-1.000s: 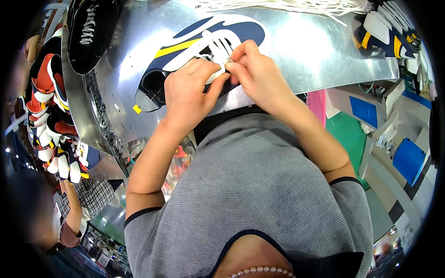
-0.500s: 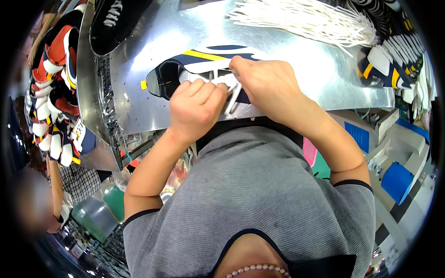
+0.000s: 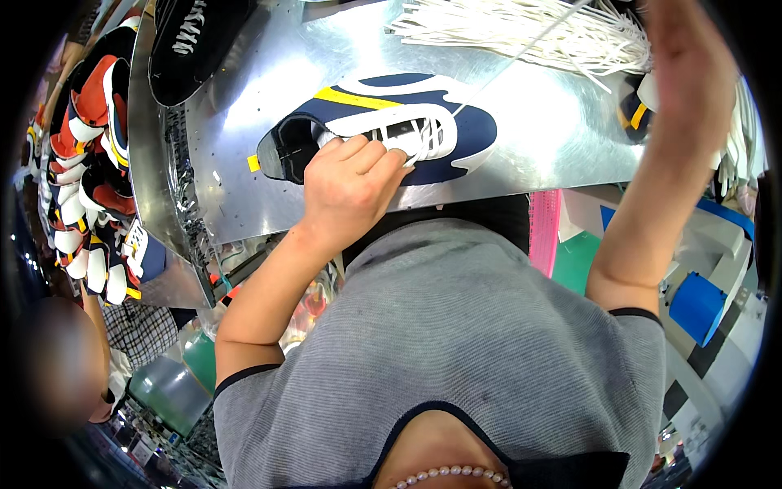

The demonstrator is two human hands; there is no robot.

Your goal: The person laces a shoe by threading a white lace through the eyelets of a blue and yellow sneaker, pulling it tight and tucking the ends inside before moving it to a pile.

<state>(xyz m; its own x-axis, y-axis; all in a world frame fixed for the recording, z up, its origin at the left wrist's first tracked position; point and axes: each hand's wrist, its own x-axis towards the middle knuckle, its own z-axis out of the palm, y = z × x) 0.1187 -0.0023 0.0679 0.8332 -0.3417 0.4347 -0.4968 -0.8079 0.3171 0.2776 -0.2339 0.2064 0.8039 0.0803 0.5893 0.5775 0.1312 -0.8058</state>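
Observation:
A navy, white and yellow sneaker (image 3: pixel 476 122) lies on the metal table, its toe to the right and its dark collar to the left. White lace crosses its front eyelets. My left hand (image 3: pixel 352 186) is closed over the near edge of the lacing opening, gripping the shoe there; its fingertips are hidden. From the toe end of the lacing a taut white shoelace (image 3: pixel 521 55) rises to the upper right. My right hand (image 3: pixel 692 69) is raised at the top right, blurred and cut by the picture's edge, with the stretched shoelace leading up toward its fingers.
A bundle of white laces (image 3: pixel 521 33) lies at the table's far side. A black shoe (image 3: pixel 191 49) sits far left. Red, white and navy shoes (image 3: pixel 90 179) are stacked beyond the table's left edge. A blue bin (image 3: pixel 698 308) is at the right; a person (image 3: pixel 138 330) is at lower left.
My right hand has swung from the lacing up to the far right, drawing a shoelace out taut. My left hand has stayed on the shoe, whose toe is now uncovered.

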